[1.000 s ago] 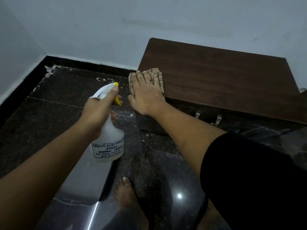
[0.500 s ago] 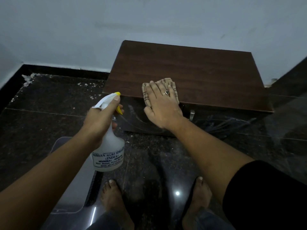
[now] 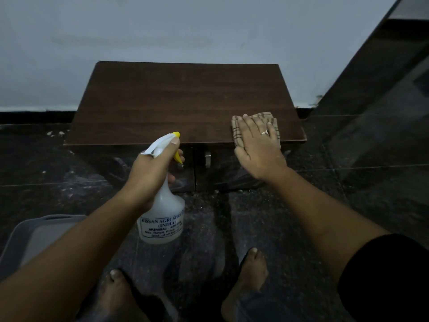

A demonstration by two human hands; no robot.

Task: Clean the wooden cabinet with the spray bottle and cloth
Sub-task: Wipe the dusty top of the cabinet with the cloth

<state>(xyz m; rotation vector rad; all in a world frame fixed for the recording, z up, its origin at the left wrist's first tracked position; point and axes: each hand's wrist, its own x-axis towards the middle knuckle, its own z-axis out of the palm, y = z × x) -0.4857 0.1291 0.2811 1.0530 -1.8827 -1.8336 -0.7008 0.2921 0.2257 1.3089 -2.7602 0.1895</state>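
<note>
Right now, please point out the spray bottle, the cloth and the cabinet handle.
spray bottle (image 3: 167, 210), head view, translucent body above the label.
cloth (image 3: 236, 132), head view, its checked left edge.
cabinet handle (image 3: 207, 159), head view, middle of the metal bar.

Dark brown wooden cabinet (image 3: 185, 101): top carries fine horizontal grain in slightly lighter brown streaks; the doors below read near black in shadow.
Folded beige cloth (image 3: 236, 132): thin dark brown lines crossing in a check.
Translucent white plastic spray bottle (image 3: 162, 210): opaque white head, yellow nozzle tip, yellow trigger; white label with dark blue print.
Glossy black stone floor (image 3: 371, 205): fine pale speckle, thin grey joint lines.
Plain painted wall (image 3: 185, 31): pale blue-grey.
Skirting band (image 3: 34, 117): black.
Plastic tray (image 3: 34, 231): grey.
Metal door handle (image 3: 207, 158): silver.
Fabric sleeve (image 3: 390, 282): black.
</note>
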